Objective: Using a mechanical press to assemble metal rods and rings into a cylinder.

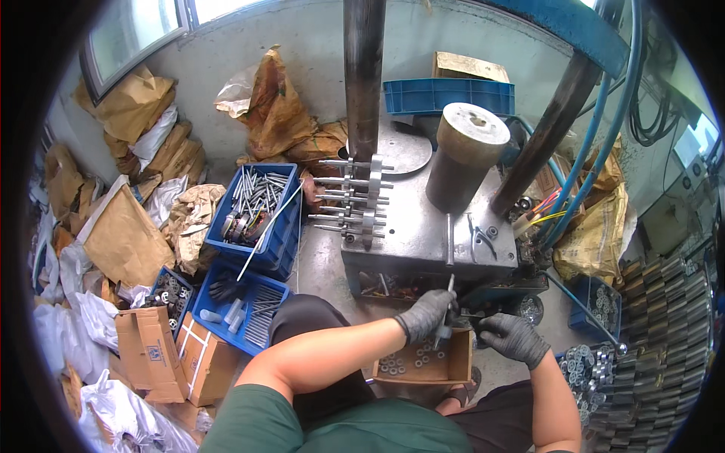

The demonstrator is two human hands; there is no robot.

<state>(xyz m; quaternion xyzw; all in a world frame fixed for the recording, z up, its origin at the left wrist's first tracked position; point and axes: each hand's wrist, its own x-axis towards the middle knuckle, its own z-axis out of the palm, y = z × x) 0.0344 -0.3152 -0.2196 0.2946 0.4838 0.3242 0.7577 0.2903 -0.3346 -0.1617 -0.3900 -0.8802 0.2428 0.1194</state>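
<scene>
Head: shaft [443,331] in left hand [427,314]

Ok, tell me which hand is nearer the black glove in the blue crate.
Left. The left hand is right of the black glove; the right hand is farther right, beyond the cardboard box.

Left hand [428,315] and right hand [515,337] (both gloved) curl near each other.

The person's gloves [427,315] are dark grey, the box [434,368] just below the fingers [489,325] brown, the bins [283,249] left of them blue, the shirt [362,434] dark green.
</scene>
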